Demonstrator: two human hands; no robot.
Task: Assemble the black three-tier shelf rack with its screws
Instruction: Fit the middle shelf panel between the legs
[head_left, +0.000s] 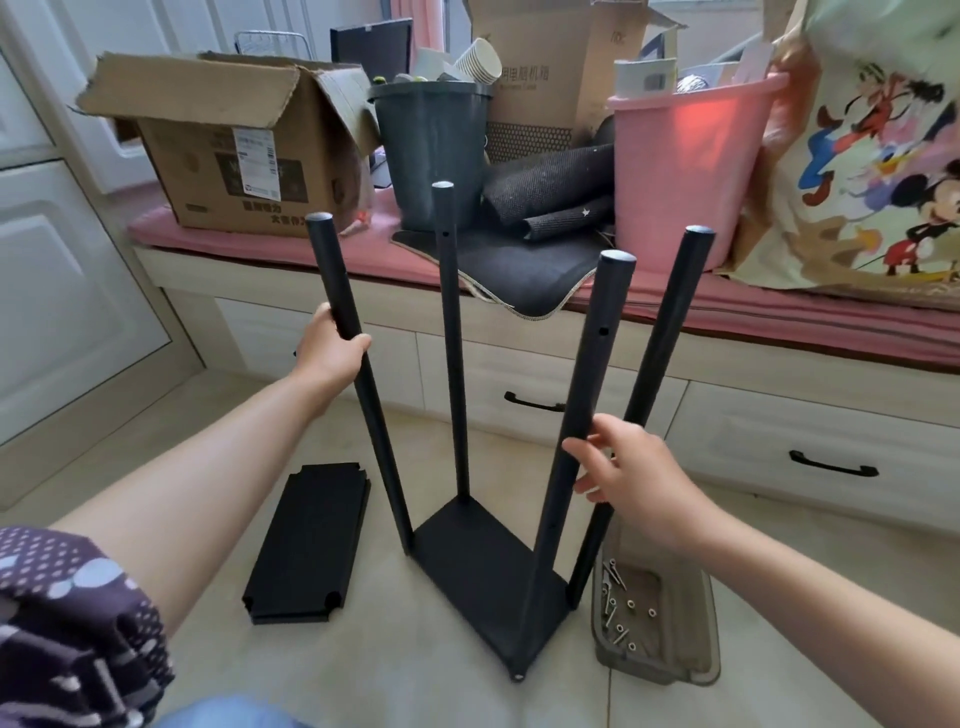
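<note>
Standing on the pale tiled floor (457, 691), the partly built rack has its bottom shelf panel (483, 582) joined to four upright black poles, so by my reading the first tier is done and two remain. The left hand (327, 348) is wrapped around the near-left pole (358, 374) in its upper part, fingers curled about the tube. The right hand (631, 478) touches the near-right pole (576, 426) about midway up, with fingers spread and only loosely bent; whether it truly grips I cannot tell. The far-left pole (453, 338) and far-right pole (654, 364) stand free, all four splaying slightly outward. Each pole is a smooth matte round tube with a grey end cap and small drilled screw holes along it. Two more flat rectangular shelf panels (306, 545), notched at the corners, lie stacked just left of the rack. A translucent grey plastic tray (701, 660) just to its right holds loose silver screws (615, 608), apparently still to be fitted.
</note>
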